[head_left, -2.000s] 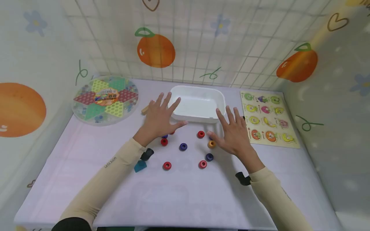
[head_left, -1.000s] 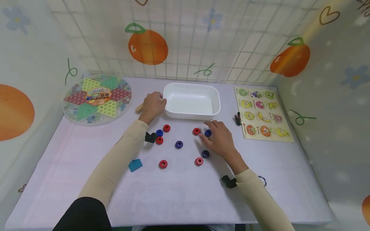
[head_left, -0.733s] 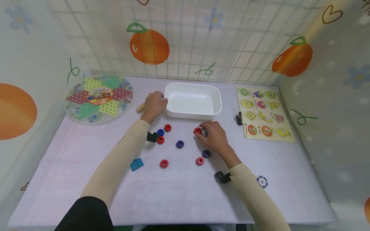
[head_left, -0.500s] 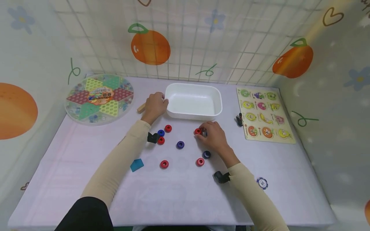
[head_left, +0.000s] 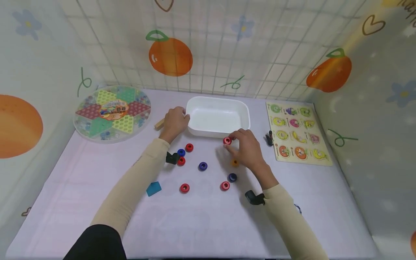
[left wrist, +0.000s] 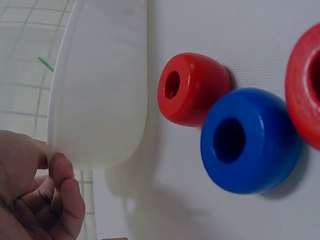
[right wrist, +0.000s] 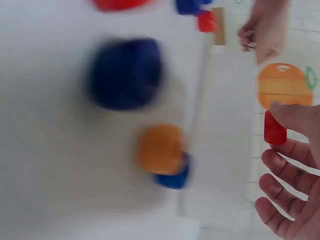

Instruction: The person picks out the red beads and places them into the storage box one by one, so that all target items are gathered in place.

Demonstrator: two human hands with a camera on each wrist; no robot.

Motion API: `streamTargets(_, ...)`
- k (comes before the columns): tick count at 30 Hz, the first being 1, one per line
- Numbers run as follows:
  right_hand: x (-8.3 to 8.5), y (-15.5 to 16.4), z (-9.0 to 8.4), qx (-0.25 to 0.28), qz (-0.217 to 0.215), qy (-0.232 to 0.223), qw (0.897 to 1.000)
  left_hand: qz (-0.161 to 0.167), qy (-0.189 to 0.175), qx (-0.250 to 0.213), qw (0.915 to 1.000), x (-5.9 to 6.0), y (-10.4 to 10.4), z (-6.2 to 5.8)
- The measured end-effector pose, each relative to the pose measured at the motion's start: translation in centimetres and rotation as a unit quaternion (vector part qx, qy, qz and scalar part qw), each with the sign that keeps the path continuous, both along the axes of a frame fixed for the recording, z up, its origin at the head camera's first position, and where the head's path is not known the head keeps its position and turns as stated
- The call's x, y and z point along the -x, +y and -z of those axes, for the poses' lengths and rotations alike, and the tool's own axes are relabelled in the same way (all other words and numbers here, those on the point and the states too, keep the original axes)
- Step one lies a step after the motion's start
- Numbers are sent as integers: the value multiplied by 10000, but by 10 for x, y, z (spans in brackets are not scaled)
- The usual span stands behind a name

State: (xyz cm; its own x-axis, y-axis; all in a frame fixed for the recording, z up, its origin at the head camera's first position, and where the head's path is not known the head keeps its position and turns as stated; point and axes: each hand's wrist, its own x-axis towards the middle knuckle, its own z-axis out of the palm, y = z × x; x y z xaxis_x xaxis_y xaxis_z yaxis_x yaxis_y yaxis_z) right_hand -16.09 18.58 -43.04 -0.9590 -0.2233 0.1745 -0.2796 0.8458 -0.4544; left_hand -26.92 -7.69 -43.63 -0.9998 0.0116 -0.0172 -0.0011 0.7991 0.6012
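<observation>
Right hand [head_left: 249, 151] clamped on a glossy red barrel-shaped bead with a centre hole [head_left: 227, 141]; left hand [head_left: 174, 124] on the rim of a white rectangular tray [head_left: 219, 133]

Nearest: round blue-and-white chip [head_left: 298, 209], mostly behind the right sleeve [head_left: 289, 220]. Then a flat-sided turquoise block [head_left: 154, 189] by the left forearm, a front red bead [head_left: 184, 188], and another red bead [head_left: 225, 185] just beside a dark blue bead [head_left: 232, 177]

Mid-table: lone purple-blue bead [head_left: 203, 166]; orange bead [head_left: 235, 163] by the right hand, bright blue bead [right wrist: 175, 175] partly behind it in right wrist view. Left of those, a close group: two red, one blue [head_left: 181, 152]

Right thumb and index pinch the held bead clear of the cloth, at the tray's near right; other fingers apart. Left thumb and fingers pinch the tray's left end

Far: light wooden block [head_left: 159, 124] beside left hand, round star-patterned game board [head_left: 113, 112] left, cream fruit-picture board [head_left: 298, 136] right. Behind: white orange-print curtain [head_left: 208, 47]
</observation>
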Motion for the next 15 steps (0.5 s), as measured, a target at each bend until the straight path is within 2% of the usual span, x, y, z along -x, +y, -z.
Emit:
streamTargets(4,19,1,-23,-28,-56,305,9995,-11,10,-18,10000,0,-1,0)
streamTargets(8,45,0,-38,67,-199,359,9991,-38,46,-15,10000,-1,-3,-1)
streamTargets(11,65,0,-39,164,-272,224,9992,10,98,6,10000,-1,-4,1)
streamTargets(15,90,-1,-31,211,-220,-118,9995,59,92,-1,9999,-3,-1,1)
